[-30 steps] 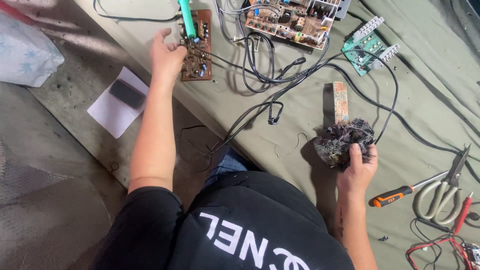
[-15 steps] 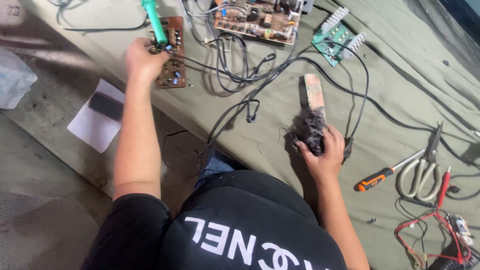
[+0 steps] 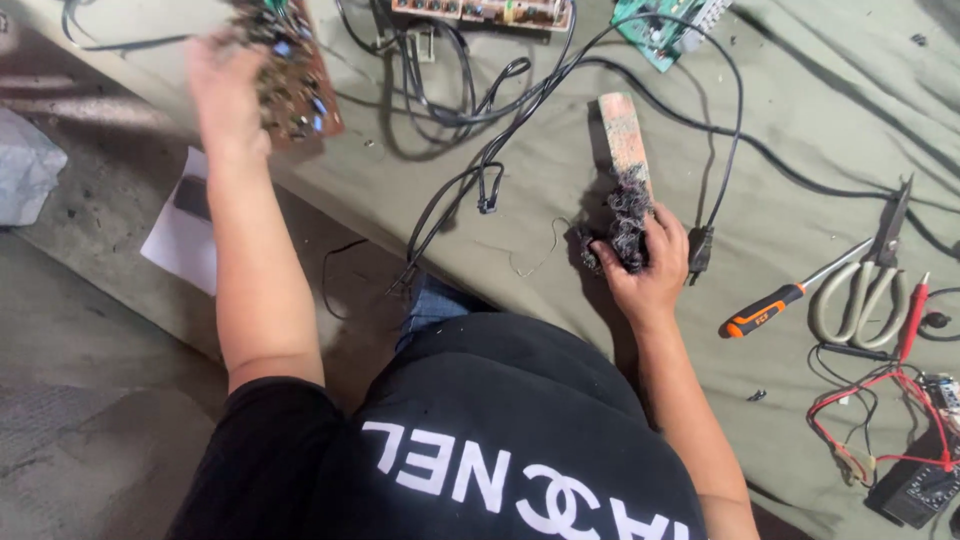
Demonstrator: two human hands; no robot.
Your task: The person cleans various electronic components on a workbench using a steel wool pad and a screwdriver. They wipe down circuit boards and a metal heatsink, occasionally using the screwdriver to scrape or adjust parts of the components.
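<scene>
My left hand [image 3: 225, 85] is blurred at the upper left and grips the near edge of a brown circuit board [image 3: 300, 85] studded with small parts, tilted up off the green cloth. My right hand [image 3: 645, 265] is closed on a dark tangled wad of steel wool [image 3: 625, 215] and presses it on the cloth, against the near end of a narrow pinkish board strip [image 3: 622, 128].
Black cables [image 3: 480, 110] loop across the green cloth [image 3: 800, 130]. An orange-handled screwdriver [image 3: 765, 310], scissors [image 3: 865, 285], red test leads [image 3: 880, 400] and a meter [image 3: 925, 490] lie at right. More boards [image 3: 660, 25] sit at the top. A dark phone on white paper [image 3: 185, 225] lies left.
My left hand has taken hold of the brown board and lifted it. My right hand pressed the wad down beside the strip. The green soldering iron has left the view.
</scene>
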